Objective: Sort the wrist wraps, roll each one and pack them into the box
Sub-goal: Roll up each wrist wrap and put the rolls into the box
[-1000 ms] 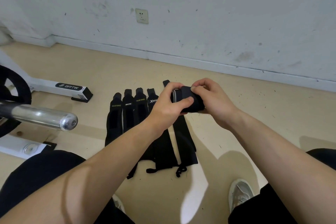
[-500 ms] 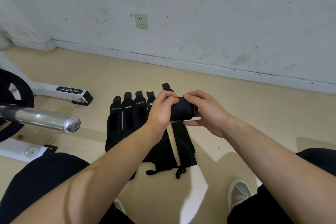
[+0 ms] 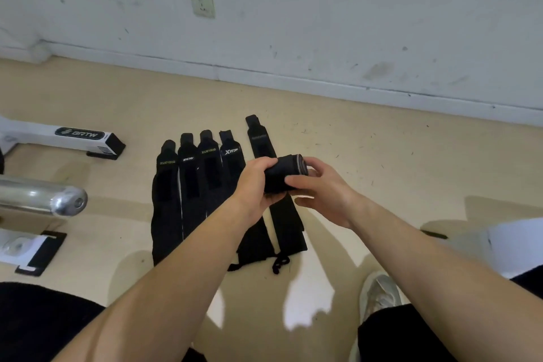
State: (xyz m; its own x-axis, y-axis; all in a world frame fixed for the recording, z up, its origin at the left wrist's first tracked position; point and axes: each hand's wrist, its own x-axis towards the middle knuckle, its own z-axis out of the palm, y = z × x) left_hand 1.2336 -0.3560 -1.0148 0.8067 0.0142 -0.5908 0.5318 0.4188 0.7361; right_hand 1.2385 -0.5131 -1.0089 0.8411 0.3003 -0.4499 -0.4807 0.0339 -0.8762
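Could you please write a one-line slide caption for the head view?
A rolled wrap held in the left hand and right hand above a row of flat wraps on the floor.

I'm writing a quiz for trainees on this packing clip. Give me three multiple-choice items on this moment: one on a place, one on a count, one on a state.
1. Where is the rolled wrap?
A. Held by the left hand and right hand, above the floor
B. Against the skirting board
C. On the barbell

2. How many wraps lie on the floor?
A. Three
B. Five
C. Eight

3. How do those wraps lie?
A. Rolled up
B. In a heap
C. Unrolled, side by side

Key: 1 A, both hands grip the roll in the air. 2 B, five black strips can be counted. 3 C, each lies stretched out next to its neighbour.
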